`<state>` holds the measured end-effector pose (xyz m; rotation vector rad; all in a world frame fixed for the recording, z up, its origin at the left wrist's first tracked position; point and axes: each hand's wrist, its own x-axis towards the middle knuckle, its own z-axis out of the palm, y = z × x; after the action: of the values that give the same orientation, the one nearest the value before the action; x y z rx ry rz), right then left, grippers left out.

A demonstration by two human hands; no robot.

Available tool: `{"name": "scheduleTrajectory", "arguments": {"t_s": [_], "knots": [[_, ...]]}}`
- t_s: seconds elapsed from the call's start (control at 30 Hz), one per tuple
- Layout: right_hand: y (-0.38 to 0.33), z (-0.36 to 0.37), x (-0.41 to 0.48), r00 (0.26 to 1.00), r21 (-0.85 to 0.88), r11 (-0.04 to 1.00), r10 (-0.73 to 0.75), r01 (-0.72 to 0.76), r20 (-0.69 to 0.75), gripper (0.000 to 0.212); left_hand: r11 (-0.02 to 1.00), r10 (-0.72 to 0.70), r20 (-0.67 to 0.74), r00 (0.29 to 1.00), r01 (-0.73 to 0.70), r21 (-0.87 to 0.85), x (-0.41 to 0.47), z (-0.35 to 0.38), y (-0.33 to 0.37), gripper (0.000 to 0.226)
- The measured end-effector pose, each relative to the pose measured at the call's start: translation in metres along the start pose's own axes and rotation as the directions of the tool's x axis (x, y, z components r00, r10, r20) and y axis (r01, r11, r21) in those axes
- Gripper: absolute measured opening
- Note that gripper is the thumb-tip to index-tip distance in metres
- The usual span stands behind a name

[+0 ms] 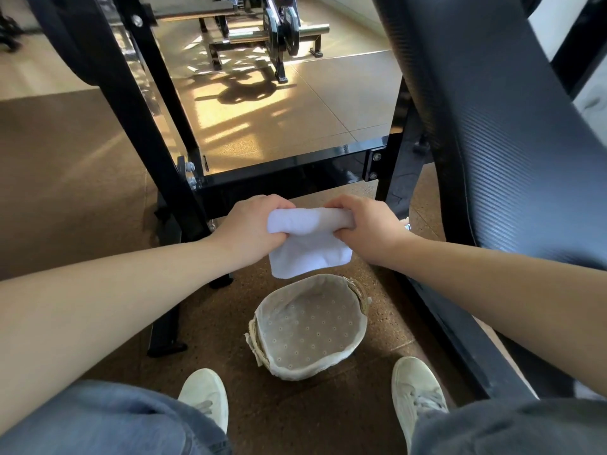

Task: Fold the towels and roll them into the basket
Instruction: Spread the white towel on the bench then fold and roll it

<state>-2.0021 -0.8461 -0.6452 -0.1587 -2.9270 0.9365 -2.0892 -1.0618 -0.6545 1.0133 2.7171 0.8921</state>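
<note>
Towel (308, 244): you have one, white, and it is off the floor, held between your two hands on the far side of the basket (289, 369). Its top edge is bunched into a thick roll, and a loose flap hangs below, with the lower corner ending just short of the basket's far rim.

Your left hand (253, 224) grips the left end of the roll and your right hand (364, 224) grips the right end. Both hands show their backs, and their fingers are curled round the cloth. Both bare forearms reach forward and angle in toward each other.

There is one basket, round and woven with a dotted cloth lining. It sits on the brown floor between your two pale shoes, the left shoe (205, 395) and the right shoe (417, 389), with nothing inside it.

Beyond your hands is one black metal crossbar (285, 165) of a gym frame. One black padded bench (492, 126) slopes down the right side. One barbell with plates (282, 31) rests far off in the sunlight.
</note>
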Motion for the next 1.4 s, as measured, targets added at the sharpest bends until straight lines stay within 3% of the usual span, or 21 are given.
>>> {"name": "scheduleTrajectory", "arguments": {"t_s": [0.13,0.3,0.43,0.5,0.6,0.7,0.77,0.87,1.03,1.17,1.4], "knots": [[0.006,-0.006,0.003,0.994,0.117,0.987,0.108,-0.111,0.026,0.04,0.998,-0.065,0.011,0.998,0.065,-0.006,0.001,-0.006,-0.009,0.042],[0.004,-0.006,0.002,0.97,0.388,0.889,0.226,-0.243,0.089,0.032,0.962,-0.187,0.04,0.982,0.191,-0.194,0.003,-0.003,-0.007,0.05],[0.001,-0.004,-0.001,0.939,0.459,0.82,0.288,-0.342,0.187,0.044,0.941,-0.224,0.027,0.974,0.223,-0.256,0.001,-0.002,-0.008,0.052],[-0.001,-0.004,-0.003,0.939,0.505,0.794,0.25,-0.338,0.235,0.054,0.94,-0.215,0.012,0.976,0.211,-0.267,0.0,-0.005,-0.006,0.038],[0.001,-0.007,-0.004,0.968,0.355,0.916,0.107,-0.184,0.227,0.074,0.962,-0.186,0.001,0.983,0.182,-0.203,0.0,-0.007,-0.005,0.018],[0.001,-0.006,-0.004,0.988,0.207,0.978,-0.019,-0.013,0.152,0.056,0.951,-0.187,0.05,0.981,0.194,-0.243,0.0,-0.005,-0.004,0.023],[0.0,-0.003,-0.005,0.992,0.208,0.977,-0.071,0.049,0.1,0.036,0.961,-0.139,0.086,0.987,0.155,-0.229,0.001,-0.006,-0.002,0.036],[0.0,-0.002,-0.006,0.994,0.165,0.985,-0.07,0.055,0.086,0.033,0.982,-0.106,0.106,0.989,0.121,-0.146,-0.001,-0.008,-0.003,0.064],[-0.001,-0.003,-0.007,0.994,0.046,0.998,-0.043,0.038,0.102,0.067,0.997,-0.069,0.145,0.987,0.071,-0.006,-0.001,-0.008,-0.007,0.087],[0.002,0.002,-0.008,0.993,-0.034,0.996,-0.081,0.084,0.084,0.075,0.998,-0.011,0.099,0.995,0.005,0.059,-0.002,-0.008,-0.006,0.078],[0.003,0.004,-0.006,0.984,-0.149,0.973,-0.174,0.177,0.033,0.054,0.975,0.073,0.095,0.993,-0.091,0.203,-0.008,-0.013,0.005,0.041]]}}
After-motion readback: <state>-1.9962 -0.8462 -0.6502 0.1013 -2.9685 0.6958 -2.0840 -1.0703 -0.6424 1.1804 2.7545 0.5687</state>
